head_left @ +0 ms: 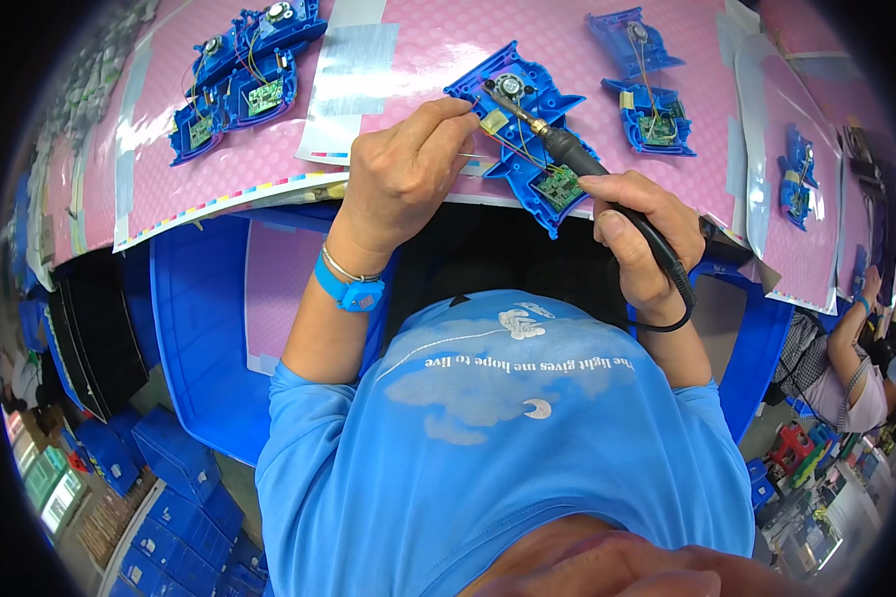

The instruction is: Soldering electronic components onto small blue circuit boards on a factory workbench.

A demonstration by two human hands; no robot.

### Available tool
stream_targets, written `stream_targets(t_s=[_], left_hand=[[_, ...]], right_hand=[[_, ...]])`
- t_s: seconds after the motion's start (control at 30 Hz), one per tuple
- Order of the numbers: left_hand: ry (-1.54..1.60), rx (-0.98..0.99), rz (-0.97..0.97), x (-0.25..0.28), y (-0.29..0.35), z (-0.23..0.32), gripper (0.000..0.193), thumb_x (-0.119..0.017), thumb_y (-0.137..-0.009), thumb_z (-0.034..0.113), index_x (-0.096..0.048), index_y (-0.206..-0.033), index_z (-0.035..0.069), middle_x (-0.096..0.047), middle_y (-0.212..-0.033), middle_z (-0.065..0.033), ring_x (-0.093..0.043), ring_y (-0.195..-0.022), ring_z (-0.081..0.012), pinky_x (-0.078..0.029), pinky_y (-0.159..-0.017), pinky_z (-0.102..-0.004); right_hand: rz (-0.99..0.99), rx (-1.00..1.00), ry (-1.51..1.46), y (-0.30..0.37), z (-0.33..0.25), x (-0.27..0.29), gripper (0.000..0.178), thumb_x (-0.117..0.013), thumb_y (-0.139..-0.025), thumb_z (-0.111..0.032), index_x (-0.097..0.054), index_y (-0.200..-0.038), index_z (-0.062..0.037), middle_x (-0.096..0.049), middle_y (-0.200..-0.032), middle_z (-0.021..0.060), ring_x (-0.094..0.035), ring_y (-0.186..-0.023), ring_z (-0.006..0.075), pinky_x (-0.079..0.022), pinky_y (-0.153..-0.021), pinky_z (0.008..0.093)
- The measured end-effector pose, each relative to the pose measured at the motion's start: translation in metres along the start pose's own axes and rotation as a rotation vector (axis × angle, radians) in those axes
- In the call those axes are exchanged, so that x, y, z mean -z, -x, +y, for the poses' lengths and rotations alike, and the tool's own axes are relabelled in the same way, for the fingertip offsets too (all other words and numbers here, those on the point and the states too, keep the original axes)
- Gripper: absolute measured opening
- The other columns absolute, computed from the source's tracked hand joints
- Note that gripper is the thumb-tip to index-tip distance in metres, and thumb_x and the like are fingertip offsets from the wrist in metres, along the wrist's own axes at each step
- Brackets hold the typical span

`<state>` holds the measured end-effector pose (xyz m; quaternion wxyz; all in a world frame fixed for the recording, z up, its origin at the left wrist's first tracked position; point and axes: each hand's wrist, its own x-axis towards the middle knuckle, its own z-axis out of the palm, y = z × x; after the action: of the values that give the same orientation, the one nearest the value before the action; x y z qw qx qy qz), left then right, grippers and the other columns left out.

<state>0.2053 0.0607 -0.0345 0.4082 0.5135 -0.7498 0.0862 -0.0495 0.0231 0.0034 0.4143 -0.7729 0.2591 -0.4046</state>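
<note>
Right hand [635,231] gripped around a black-handled soldering iron [577,159], held pen-style; shaft runs up-left, tip down on the blue plastic housing [524,129] near its small round speaker-like part [509,86]. Iron's black cord loops under the right wrist. Left hand [400,177] closed in a pinch, thumb and forefinger tips at the housing's left edge, right next to the iron tip; a thin wire or solder strand pokes out beside the fingers, can't tell exactly which. Housing lies open-side up at the near edge of the bench [607,50], on a pink dotted sheet [219,149], between the two hands. Inside it: green circuit board [560,186] at the near end, thin red and yellow wires running up from it, a yellowish tape patch [495,120] mid-body. Blue strap with a small box [352,290] on the left wrist, plus a thin metal bangle. More units of the same kind on the bench: a cluster of blue housings [237,75] far left, another one [647,90] to the right, one more [796,179] further right on a separate sheet. Big blue bin [204,338] below the bench edge at left, stacked blue crates [159,497] on the floor lower left. Another person [846,368] seated at far right.
</note>
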Motion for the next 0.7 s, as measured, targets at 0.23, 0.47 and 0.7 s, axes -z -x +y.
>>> stream_targets(t_s=[0.23, 0.47, 0.7], left_hand=[[0.014, 0.031, -0.013, 0.0003, 0.0003, 0.0000, 0.024, -0.081, -0.075, -0.001, -0.072, -0.097, 0.003, -0.075, -0.099, -0.0063, -0.073, -0.074, -0.0199, -0.058, -0.061, -0.0265], [0.013, 0.012, 0.018, 0.0007, 0.0012, -0.0020, 0.033, -0.080, -0.069, -0.002, -0.071, -0.100, 0.005, -0.072, -0.098, -0.0062, -0.072, -0.073, -0.0206, -0.057, -0.056, -0.0291], [0.117, 0.052, 0.060, 0.0075, -0.0061, 0.0078, 0.028, -0.081, -0.071, 0.000, -0.073, -0.097, 0.008, -0.069, -0.092, -0.0033, -0.067, -0.063, -0.0143, -0.051, -0.049, -0.0261]], right_hand=[[0.026, -0.002, -0.003, 0.0003, -0.0015, -0.0017, 0.026, -0.065, -0.082, -0.006, -0.074, -0.105, 0.0028, -0.068, -0.073, 0.0114, -0.061, -0.059, 0.0179, -0.045, -0.054, 0.0303], [0.023, -0.002, -0.022, 0.0001, -0.0044, -0.0004, 0.025, -0.065, -0.083, -0.006, -0.073, -0.105, 0.0035, -0.068, -0.074, 0.0119, -0.061, -0.059, 0.0180, -0.045, -0.054, 0.0299], [0.012, 0.039, 0.000, 0.0026, -0.0055, 0.0062, 0.025, -0.065, -0.084, -0.006, -0.073, -0.105, 0.0039, -0.067, -0.072, 0.0116, -0.061, -0.060, 0.0177, -0.045, -0.055, 0.0298]])
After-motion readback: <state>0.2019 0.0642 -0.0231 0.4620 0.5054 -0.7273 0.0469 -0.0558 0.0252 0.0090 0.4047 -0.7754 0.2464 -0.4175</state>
